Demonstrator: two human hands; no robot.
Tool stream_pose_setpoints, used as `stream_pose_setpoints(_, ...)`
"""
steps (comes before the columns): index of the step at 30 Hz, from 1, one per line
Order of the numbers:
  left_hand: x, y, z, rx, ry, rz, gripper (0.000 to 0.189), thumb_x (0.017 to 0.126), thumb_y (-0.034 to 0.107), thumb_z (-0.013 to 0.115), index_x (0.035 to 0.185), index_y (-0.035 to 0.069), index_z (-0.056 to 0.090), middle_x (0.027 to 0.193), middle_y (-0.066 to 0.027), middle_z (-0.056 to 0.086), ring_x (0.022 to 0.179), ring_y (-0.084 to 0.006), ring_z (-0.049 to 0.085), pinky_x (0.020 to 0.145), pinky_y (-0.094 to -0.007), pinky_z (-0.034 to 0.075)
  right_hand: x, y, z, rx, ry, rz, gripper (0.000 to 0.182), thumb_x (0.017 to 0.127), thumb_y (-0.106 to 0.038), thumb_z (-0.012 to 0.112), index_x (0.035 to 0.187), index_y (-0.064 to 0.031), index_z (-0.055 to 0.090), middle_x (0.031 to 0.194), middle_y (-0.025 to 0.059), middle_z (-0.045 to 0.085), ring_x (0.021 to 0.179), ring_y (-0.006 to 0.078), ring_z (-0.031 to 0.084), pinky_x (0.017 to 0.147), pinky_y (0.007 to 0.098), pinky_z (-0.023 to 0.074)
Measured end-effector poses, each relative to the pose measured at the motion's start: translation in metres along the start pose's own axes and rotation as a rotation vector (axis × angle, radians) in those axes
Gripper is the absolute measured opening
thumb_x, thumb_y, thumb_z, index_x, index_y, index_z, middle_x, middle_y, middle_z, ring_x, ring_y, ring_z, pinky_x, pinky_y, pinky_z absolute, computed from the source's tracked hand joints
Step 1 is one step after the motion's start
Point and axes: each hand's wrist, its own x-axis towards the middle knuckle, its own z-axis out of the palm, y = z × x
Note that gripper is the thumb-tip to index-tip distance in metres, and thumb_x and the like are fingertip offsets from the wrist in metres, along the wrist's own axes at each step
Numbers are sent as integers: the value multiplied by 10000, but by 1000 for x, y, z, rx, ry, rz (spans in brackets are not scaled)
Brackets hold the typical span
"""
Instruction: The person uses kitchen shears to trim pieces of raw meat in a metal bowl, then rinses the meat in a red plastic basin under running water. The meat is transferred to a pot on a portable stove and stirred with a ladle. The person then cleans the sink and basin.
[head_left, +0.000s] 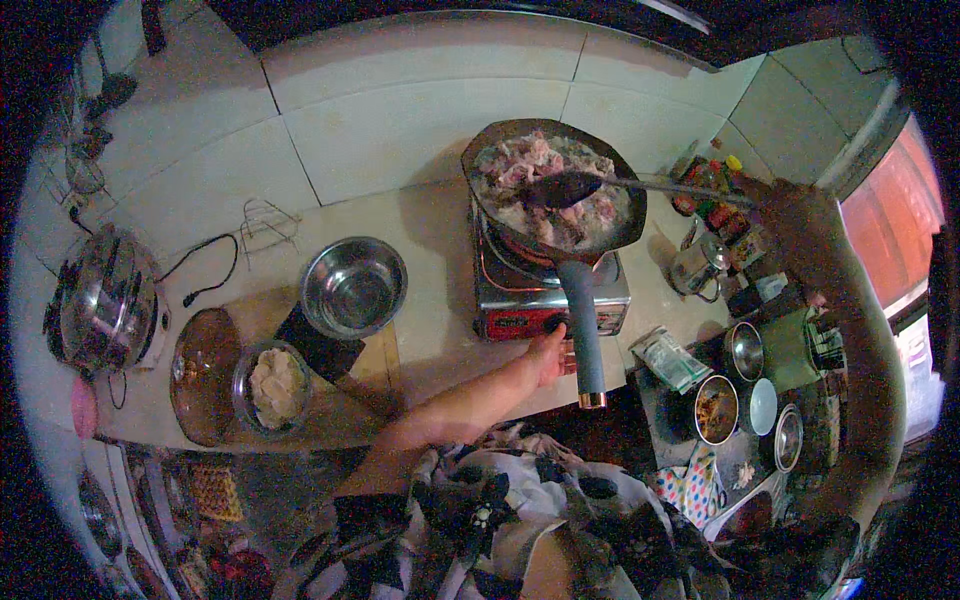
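Note:
A portable gas stove (517, 322) with a red front panel stands on the counter. On it rests a dark frying pan (637, 217) holding pieces of meat (529, 161) in pale, bubbly liquid. My left hand (551, 356) reaches to the stove's front and has its fingers at the black control knob (555, 322). Beside that hand, the pan's grey handle (578, 322) points toward me. From the right, my right hand (787, 210), in shadow, grips the long handle of a dark cooking spatula (566, 190). The spatula's head lies over the meat.
Left of the stove are a steel bowl (354, 289), a bowl of pale slices (276, 390), a glass lid (204, 375) and a metal appliance (109, 300). A steel pitcher (701, 262) and spice jars (709, 187) stand right. Lower right, a bowl of brownish food (716, 411) sits near a packet (670, 358).

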Motion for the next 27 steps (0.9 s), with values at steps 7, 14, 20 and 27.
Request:
stream_pose_setpoints(7, -55, 0, 42, 109, 56, -11, 671, 698, 663, 448, 1041, 87, 445, 919, -101, 541, 809, -223, 540, 697, -380, 442, -19, -38, 0, -93, 27, -133, 383, 794, -147, 446, 1177, -157, 445, 918, 121, 569, 751, 242, 592, 583, 359, 486)
stream_pose_setpoints(14, -151, 22, 153, -181, -214, 151, 661, 699, 663, 437, 1053, 105, 438, 947, -138, 544, 811, -253, 560, 722, -391, 459, -17, -72, -8, -113, -15, -144, 373, 793, -118, 418, 1164, -133, 453, 876, 110, 591, 693, 217, 607, 522, 326, 500)
stream_pose_setpoints(20, -156, 16, 174, -140, -123, 214, 203, 774, 240, 588, 758, 86, 458, 612, -39, 478, 524, -172, 508, 477, -314, 432, -3, -83, -6, -157, -54, -164, 548, 746, -130, 502, 1259, -68, 318, 785, 75, 574, 699, 188, 580, 569, 292, 478)
stream_pose_setpoints(27, -149, 12, 168, -113, -87, 224, 171, 794, 217, 546, 729, 82, 464, 559, -19, 459, 501, -142, 469, 480, -278, 400, 7, -100, 11, -157, -223, -153, 573, 749, -146, 505, 1270, -36, 291, 779, 83, 579, 707, 194, 581, 564, 301, 480)
